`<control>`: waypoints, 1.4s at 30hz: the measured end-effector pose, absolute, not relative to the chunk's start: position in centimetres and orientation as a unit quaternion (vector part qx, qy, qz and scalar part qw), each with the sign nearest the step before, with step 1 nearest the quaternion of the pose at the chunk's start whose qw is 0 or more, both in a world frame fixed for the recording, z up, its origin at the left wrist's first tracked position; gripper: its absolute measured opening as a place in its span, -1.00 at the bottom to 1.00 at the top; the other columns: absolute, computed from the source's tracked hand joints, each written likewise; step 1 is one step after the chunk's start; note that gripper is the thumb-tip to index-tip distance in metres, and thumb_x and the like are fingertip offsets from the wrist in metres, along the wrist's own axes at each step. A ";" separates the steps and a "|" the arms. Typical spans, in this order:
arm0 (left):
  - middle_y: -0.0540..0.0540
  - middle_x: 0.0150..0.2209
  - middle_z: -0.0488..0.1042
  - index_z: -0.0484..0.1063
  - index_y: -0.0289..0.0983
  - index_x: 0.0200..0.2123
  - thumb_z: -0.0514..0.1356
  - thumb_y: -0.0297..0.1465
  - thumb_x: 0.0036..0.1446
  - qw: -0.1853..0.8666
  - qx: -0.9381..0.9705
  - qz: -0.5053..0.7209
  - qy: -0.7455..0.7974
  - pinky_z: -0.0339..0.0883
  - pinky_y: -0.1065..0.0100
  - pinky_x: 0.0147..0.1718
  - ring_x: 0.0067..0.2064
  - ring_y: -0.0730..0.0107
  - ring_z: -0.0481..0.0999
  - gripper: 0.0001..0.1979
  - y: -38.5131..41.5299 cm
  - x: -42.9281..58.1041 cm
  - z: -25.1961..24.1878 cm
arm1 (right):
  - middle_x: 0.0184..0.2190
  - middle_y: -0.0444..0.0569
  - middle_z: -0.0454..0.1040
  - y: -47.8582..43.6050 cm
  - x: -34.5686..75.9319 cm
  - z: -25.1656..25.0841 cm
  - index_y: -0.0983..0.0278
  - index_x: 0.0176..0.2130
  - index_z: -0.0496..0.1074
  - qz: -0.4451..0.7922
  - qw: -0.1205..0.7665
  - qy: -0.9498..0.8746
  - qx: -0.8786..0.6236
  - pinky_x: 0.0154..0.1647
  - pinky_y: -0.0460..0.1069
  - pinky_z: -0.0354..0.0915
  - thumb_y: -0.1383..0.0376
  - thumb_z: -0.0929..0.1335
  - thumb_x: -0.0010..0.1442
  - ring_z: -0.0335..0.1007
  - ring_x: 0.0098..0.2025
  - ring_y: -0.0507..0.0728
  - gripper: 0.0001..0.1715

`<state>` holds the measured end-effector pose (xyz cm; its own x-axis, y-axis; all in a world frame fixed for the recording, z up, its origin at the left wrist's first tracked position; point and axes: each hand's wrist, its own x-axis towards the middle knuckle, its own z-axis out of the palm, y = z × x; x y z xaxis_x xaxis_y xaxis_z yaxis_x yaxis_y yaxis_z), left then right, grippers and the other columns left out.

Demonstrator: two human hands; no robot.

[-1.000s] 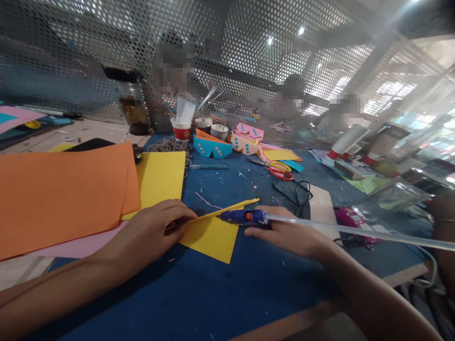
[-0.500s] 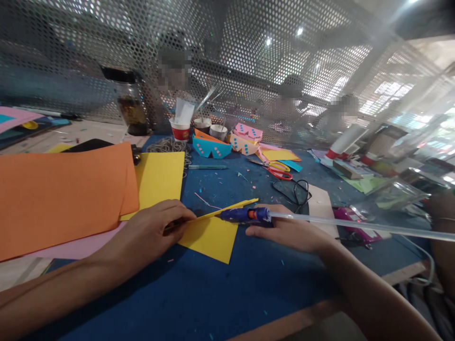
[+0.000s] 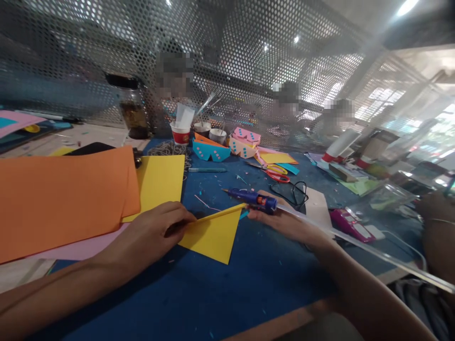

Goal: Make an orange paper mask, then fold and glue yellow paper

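My left hand (image 3: 159, 227) pinches the left end of a folded yellow paper (image 3: 215, 234), which has a narrow raised fold along its top edge. A blue glue gun (image 3: 252, 198) is gripped in my right hand (image 3: 284, 222), its tip pointing left, just above the fold and apart from it. A long clear glue stick (image 3: 341, 237) sticks out of the gun's back toward the lower right.
Orange sheets (image 3: 64, 199) and a yellow sheet (image 3: 161, 182) lie at left. Behind are a jar (image 3: 131, 111), cups (image 3: 180, 133), paper glasses (image 3: 211, 150) and scissors (image 3: 277, 176). A co-worker's arm (image 3: 437, 232) shows at far right.
My right hand has moved the glue gun slightly right and up off the fold, so its tip now shows. The far end of the glue stick has swung down.
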<state>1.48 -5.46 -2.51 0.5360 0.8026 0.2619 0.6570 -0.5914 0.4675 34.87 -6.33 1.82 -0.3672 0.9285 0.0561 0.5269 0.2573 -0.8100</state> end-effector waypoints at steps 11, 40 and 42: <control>-0.05 -0.10 0.58 0.54 -0.14 -0.10 0.07 -0.37 0.37 0.131 0.880 0.234 0.392 0.40 0.33 -0.13 -0.09 0.29 0.56 -0.77 -5.3 0.9 -3.0 | 0.05 0.10 0.36 -3.3 37.8 0.4 0.26 0.10 0.34 0.075 0.175 -0.778 -0.599 0.14 0.14 0.29 0.26 0.36 0.28 0.38 0.11 0.26 -0.60; -0.08 -0.14 0.58 0.57 -0.17 -0.15 0.07 -0.38 0.30 0.131 0.872 0.237 0.408 0.42 0.32 -0.14 -0.13 0.25 0.57 -0.74 -5.0 0.5 -2.9 | -0.04 0.03 0.57 -5.6 29.3 2.7 0.27 0.01 0.54 0.072 0.119 -0.924 -0.355 0.07 0.05 0.32 0.21 0.41 0.39 0.48 0.04 0.16 -0.75; -0.08 -0.15 0.56 0.56 -0.17 -0.15 0.06 -0.39 0.32 0.132 0.874 0.232 0.405 0.42 0.32 -0.13 -0.13 0.26 0.56 -0.74 -5.1 0.5 -2.8 | -0.07 0.02 0.57 -5.5 28.6 2.0 0.28 -0.02 0.55 0.060 0.102 -0.923 -0.366 0.01 0.03 0.33 0.27 0.41 0.38 0.49 0.00 0.16 -0.80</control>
<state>0.54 -5.10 -2.79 0.5631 0.7703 0.2992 0.6474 -0.6362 0.4198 28.61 -5.49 2.05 -0.7108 0.6883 0.1451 0.6640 0.7246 -0.1848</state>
